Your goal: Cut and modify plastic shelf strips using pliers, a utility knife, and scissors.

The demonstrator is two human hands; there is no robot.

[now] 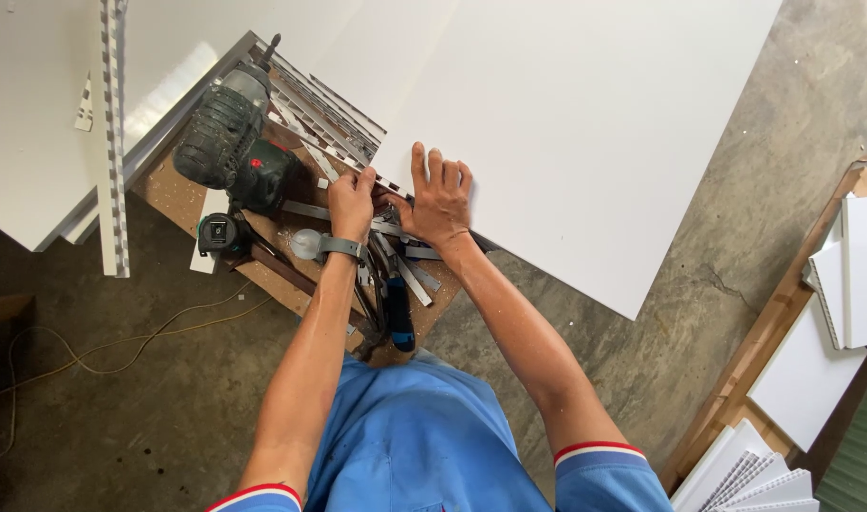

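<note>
The right hand (440, 194) lies flat on the near edge of the big panel (585, 123), and the panel stretches away behind it and to its right. Just left of it, the left hand (351, 202) is closed at the same edge, over the small workbench (182, 199). Left of this hand the drill (232, 142) lies on the bench, and the tape measure (217, 233) lies nearer to the person. Loose metal strips (410, 275) and a tool handle (399, 322) lie before both hands. A perforated rail (114, 133) lies far left.

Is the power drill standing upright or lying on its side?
Lying on its side: the power drill rests lengthwise on the wooden bench, chuck pointing away.
</note>
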